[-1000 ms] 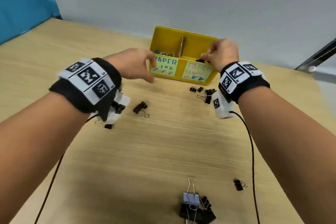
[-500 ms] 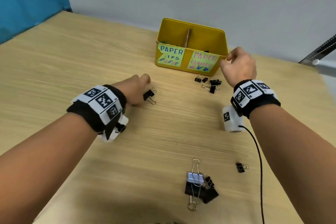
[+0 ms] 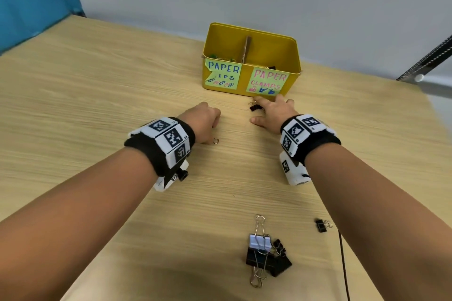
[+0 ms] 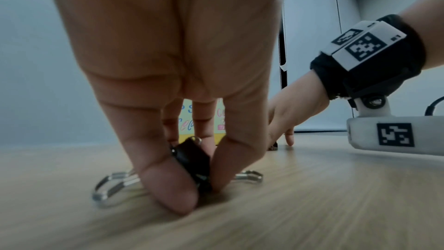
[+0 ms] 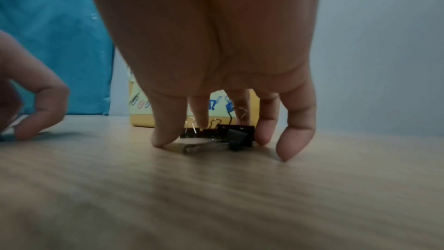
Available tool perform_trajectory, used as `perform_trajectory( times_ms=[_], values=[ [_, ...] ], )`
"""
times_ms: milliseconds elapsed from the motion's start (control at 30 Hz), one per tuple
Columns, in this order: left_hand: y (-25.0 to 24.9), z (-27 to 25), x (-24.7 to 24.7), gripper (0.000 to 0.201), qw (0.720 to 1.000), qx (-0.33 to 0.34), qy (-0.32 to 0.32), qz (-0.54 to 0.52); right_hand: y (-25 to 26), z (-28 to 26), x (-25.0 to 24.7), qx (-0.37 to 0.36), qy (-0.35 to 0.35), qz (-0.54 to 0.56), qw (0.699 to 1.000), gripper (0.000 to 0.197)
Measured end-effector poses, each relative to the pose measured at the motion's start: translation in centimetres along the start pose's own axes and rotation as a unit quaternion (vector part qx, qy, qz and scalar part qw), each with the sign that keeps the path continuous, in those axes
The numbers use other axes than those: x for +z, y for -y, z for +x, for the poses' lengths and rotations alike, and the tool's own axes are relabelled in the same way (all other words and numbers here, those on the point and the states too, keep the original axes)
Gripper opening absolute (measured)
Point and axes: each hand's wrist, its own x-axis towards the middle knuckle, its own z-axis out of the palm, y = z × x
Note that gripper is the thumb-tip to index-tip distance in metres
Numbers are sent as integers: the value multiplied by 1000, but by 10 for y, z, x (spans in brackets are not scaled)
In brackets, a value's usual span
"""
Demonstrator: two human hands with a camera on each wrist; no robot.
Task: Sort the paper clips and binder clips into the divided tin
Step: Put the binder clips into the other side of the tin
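Yellow tin sits at twelve o'clock on my desk, a cardboard divider standing upright across its middle; the compartment at its ten o'clock side carries a green note reading "PAPER ...IPS", the other a note reading "PAPER CLAMPS", and I can make out a few coloured clips low in the first and something dark in the second. My left hand is down on the wood at eleven o'clock, thumb and forefinger pinching a small black binder clip against the surface — the left wrist view shows its wire handles splayed flat to either side, and from the head view only one wire loop peeks out beside the hand. My right hand is at one o'clock just in front of the tin, fingers spread and arched with their tips on the desk, caging a little cluster of black binder clips; whether any finger truly grips one I cannot tell. Down at six o'clock lies a large binder clip with a pale panel, touching smaller black ones, and a lone small clip rests at five o'clock — well apart from both hands.
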Motion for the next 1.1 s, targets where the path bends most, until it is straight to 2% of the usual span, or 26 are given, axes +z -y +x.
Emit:
perform_trajectory(
  times_ms=[200,367,567,633,733,867,1000,1100],
  values=[
    [-1,-1,3,32,1000,10,-18,-5,8,2,-1,-50,-21,38,998,37],
    [-4,-2,2,32,998,36,-38,-42,-1,0,1,-86,-61,80,991,30],
    [-15,2,4,34,992,61,-56,-97,-24,-10,0,-29,-83,195,977,22],
    [-21,6,2,32,990,73,-63,-100,-31,-11,3,-3,-71,243,967,18],
    [-30,10,-7,30,988,89,-74,-104,-40,-14,1,33,-45,367,929,20],
    [-38,15,-41,31,974,96,-109,-175,-44,-26,-29,-5,-44,546,837,27],
    [-55,30,-83,35,951,118,-196,-207,-32,-25,-85,-70,-99,630,767,27],
    [-73,49,-105,36,933,117,-259,-220,-16,-9,-113,-74,-179,639,744,27]
  ],
)
